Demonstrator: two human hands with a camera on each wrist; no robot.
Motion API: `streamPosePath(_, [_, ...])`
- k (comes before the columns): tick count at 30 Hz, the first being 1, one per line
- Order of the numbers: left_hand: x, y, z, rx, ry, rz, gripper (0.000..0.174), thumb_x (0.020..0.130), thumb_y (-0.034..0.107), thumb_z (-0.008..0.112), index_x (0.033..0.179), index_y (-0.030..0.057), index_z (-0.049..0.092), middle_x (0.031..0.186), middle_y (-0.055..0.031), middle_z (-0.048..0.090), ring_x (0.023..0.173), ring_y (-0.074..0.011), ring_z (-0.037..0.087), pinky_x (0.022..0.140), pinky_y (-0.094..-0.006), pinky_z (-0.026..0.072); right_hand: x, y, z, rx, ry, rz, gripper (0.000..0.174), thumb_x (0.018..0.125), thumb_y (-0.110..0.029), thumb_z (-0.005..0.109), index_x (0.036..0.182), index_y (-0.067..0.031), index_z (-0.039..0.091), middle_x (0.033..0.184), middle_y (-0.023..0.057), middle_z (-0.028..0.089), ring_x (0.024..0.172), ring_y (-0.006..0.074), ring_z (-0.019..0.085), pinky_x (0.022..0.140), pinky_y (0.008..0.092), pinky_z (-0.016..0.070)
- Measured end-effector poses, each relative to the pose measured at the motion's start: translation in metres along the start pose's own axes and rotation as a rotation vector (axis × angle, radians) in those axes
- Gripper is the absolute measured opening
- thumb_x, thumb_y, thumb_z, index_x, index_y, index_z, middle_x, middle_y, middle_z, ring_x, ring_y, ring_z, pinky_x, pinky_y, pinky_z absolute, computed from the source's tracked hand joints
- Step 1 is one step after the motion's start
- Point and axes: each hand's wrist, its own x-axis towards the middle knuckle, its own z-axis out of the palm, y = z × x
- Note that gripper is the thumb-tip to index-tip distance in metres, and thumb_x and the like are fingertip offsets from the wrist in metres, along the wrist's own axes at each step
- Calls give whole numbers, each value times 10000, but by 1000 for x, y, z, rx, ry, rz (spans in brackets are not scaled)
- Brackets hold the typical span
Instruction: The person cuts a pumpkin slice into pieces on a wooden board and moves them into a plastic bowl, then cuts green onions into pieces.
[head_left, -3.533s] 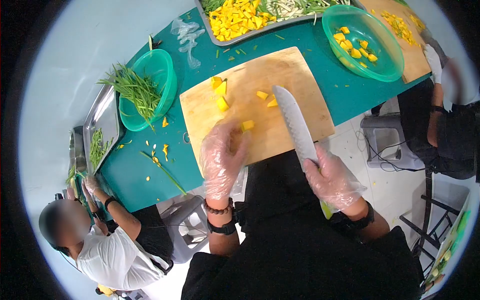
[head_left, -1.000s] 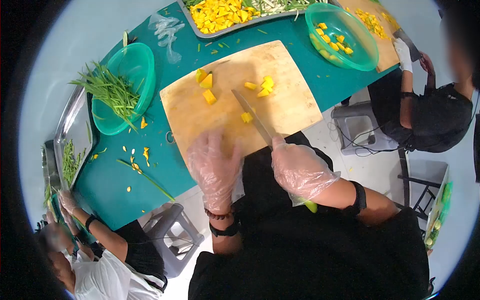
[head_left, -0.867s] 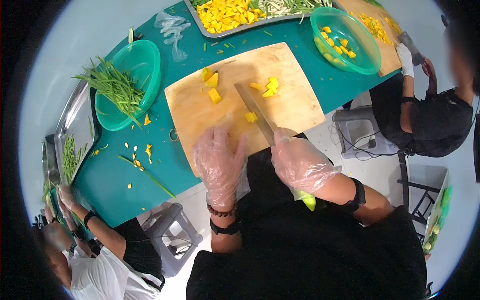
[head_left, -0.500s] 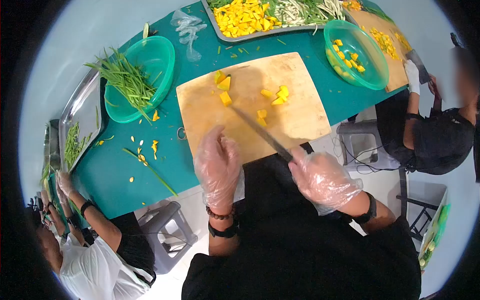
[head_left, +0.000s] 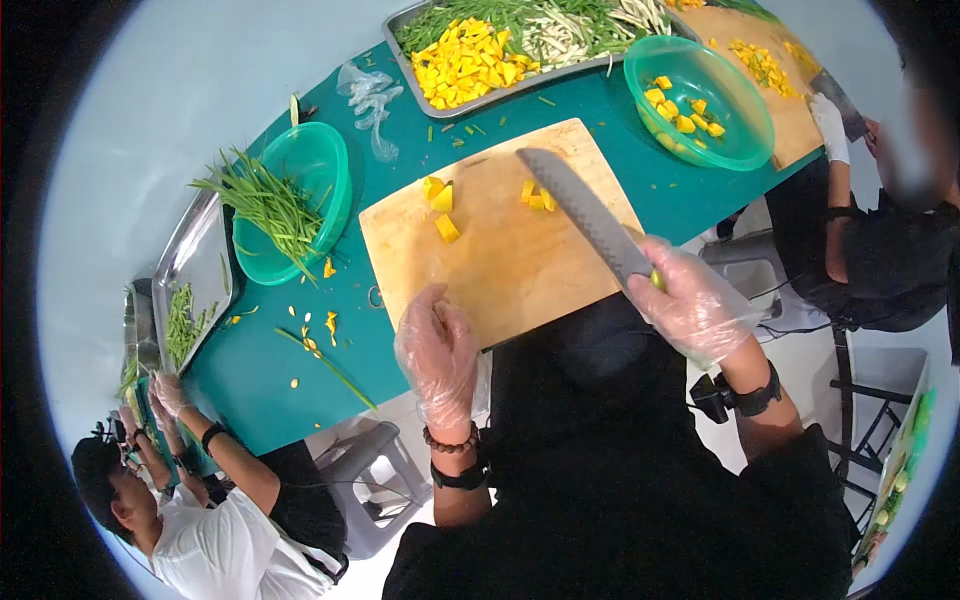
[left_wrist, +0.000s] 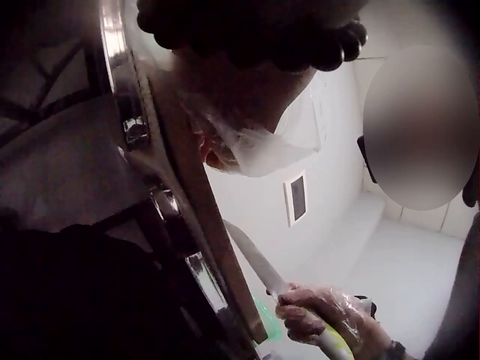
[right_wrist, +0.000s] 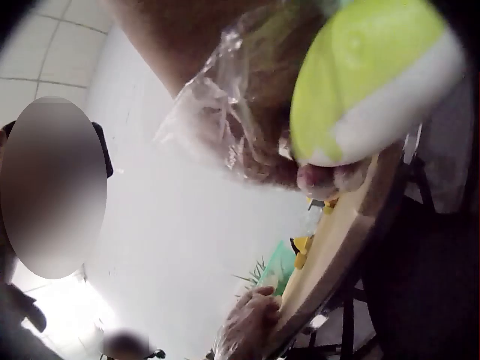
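Observation:
My right hand, in a clear plastic glove, grips a kitchen knife by its green and white handle. The broad blade slants over the right part of the wooden cutting board. Right beside the blade lie small pumpkin pieces, partly hidden by it. Bigger pumpkin chunks sit at the board's left. My gloved left hand rests at the near left edge of the board, fingers loosely bent, with nothing seen in it. The left wrist view shows the knife from low down.
A green bowl with pumpkin cubes stands at the back right. Behind the board is a metal tray of cut vegetables. Another green bowl holds long green stalks, near a second tray. People work at both sides.
The knife has lifted off the board's middle and swung right and away from me. Pumpkin pieces that lay mid-board no longer show there. The left hand has drawn back towards the near edge.

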Motion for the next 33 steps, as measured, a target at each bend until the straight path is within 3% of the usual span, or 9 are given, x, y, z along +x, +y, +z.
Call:
streamPosePath(2, [-1, 1, 1, -16, -15, -20, 164, 912, -13, 605, 1068, 5, 653, 671, -56, 533, 613, -135, 503, 580, -309, 423, -1, 17, -1, 269, 4, 80, 396, 973, -133, 621, 1346, -26, 548, 828, 152, 647, 646, 288, 634, 603, 381, 506])
streamPosePath(5, [-2, -1, 5, -71, 2, 14, 244, 870, -43, 608, 1102, 13, 661, 673, -80, 557, 599, -200, 531, 603, -348, 459, -4, 19, -8, 539, -20, 288, 400, 1005, -105, 615, 1391, -74, 514, 776, -5, 545, 539, 49, 485, 476, 256, 427])
streamPosePath(8, [-2, -3, 7, -109, 0, -11, 252, 872, -58, 590, 1100, 17, 666, 678, -70, 560, 598, -187, 527, 595, -340, 455, -12, 30, -6, 679, -20, 341, 428, 1021, -118, 595, 1436, -78, 498, 755, -9, 551, 528, 67, 493, 479, 261, 434])
streamPosePath(11, [1, 8, 5, -69, -68, -158, 231, 886, -44, 584, 1091, 16, 670, 696, -91, 575, 598, -190, 532, 597, -339, 457, -13, 32, -10, 745, -83, 372, 502, 1024, -123, 581, 1504, -72, 445, 729, 26, 570, 554, 108, 540, 509, 313, 464])
streamPosePath(14, [-1, 4, 10, -22, -41, -106, 219, 899, -24, 580, 1092, 14, 677, 725, -116, 603, 612, -195, 554, 608, -343, 470, -10, 45, 1, 187, 61, -69, 499, 1032, -95, 531, 1524, -65, 457, 781, 136, 636, 626, 224, 650, 627, 382, 529])
streamPosePath(17, [-1, 8, 8, -10, -62, -123, 221, 905, -12, 580, 1098, 13, 684, 746, -135, 620, 629, -210, 577, 627, -350, 484, -5, 26, -8, -59, 2, 22, 521, 1018, -81, 521, 1534, -73, 446, 849, 246, 638, 750, 380, 678, 720, 441, 527])
streamPosePath(20, [1, 12, 6, 11, -49, -64, 225, 901, -14, 581, 1097, 12, 687, 776, -144, 648, 655, -230, 607, 649, -357, 498, -9, 21, -12, -160, 7, -5, 539, 1001, -59, 521, 1534, -70, 444, 838, 289, 595, 748, 469, 618, 699, 459, 506])
streamPosePath(23, [-5, -6, 9, -17, -38, -69, 229, 881, -26, 595, 1086, 16, 688, 796, -155, 662, 672, -256, 627, 659, -368, 503, -18, 15, -20, -114, -22, -9, 560, 966, -36, 541, 1517, -67, 448, 993, 321, 657, 915, 515, 644, 786, 567, 516])
streamPosePath(33, [-4, -2, 7, 24, -35, -12, 263, 786, -42, 644, 1034, 29, 696, 781, -157, 642, 659, -301, 617, 634, -383, 496, -27, 15, -27, -149, -11, 7, 557, 967, -35, 553, 1516, -72, 466, 995, 311, 659, 890, 504, 643, 774, 541, 512])
